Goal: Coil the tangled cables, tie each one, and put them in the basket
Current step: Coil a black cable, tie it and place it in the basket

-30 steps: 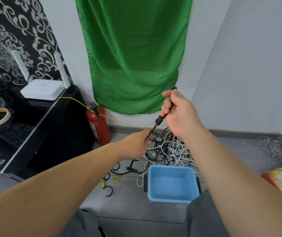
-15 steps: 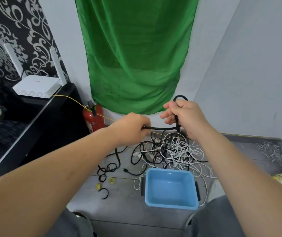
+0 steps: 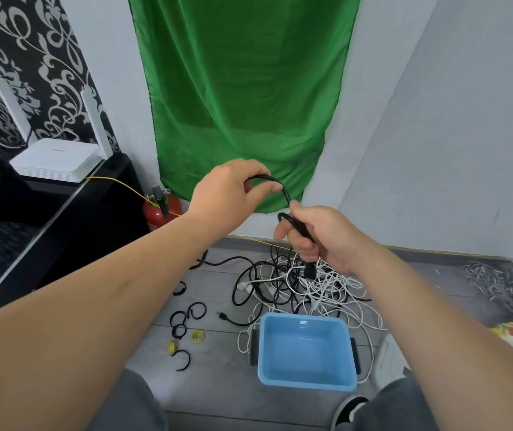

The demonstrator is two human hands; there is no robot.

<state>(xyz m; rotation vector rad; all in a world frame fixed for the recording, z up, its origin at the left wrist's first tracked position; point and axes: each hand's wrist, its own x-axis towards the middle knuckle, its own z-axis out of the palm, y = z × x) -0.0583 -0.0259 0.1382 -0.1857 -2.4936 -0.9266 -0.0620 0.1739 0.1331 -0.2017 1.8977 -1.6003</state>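
My right hand [image 3: 320, 237] grips a thick black cable [image 3: 284, 191] as a small loop, with its plug hanging just below the fist. My left hand [image 3: 227, 194] is raised higher and pinches the same cable, which arcs from its fingers down to the right hand. On the grey floor beneath lies a tangle of black and white cables [image 3: 295, 284]. Nearer to me, the blue basket [image 3: 306, 381] stands with nothing inside. Several black cable ties [image 3: 187, 318] lie left of the basket.
A red fire extinguisher [image 3: 159, 213] stands by the wall below a green cloth [image 3: 242, 98]. A black cabinet [image 3: 62, 219] at the left carries a white router [image 3: 56, 160]. Cut scraps [image 3: 491, 281] litter the floor at the right. Two small yellow rolls [image 3: 197, 335] lie near the ties.
My left hand has risen from level with the right hand to above it, drawing the black cable up into an arc. My right hand has dropped lower, and the camera tilted down.
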